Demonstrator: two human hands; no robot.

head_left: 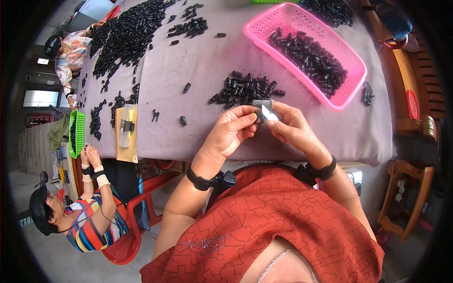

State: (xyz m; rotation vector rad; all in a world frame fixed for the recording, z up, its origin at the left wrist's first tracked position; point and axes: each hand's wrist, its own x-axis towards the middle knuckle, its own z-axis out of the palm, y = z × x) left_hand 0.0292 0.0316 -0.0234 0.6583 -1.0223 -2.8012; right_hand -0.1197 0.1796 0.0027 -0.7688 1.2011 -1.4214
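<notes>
My left hand point(231, 128) pinches a small black plastic part point(258, 116) between thumb and fingertips, close in front of me. Against it, my right hand point(298, 126) grips a flat, shiny, blade-like piece point(269, 113) with a grey, rough-looking end; its exact kind is unclear. The fingers hide most of both items, and the two hands nearly meet. Just beyond them lies a loose pile of short black cylindrical parts point(245, 89) on the grey tablecloth point(188, 66).
A pink basket point(347, 96) of black parts stands at the far right. More black parts form a large heap point(130, 35) at the far left. Two co-workers sit along the left side, one near a green basket point(81, 134). A wooden board point(133, 146) lies at the table's edge.
</notes>
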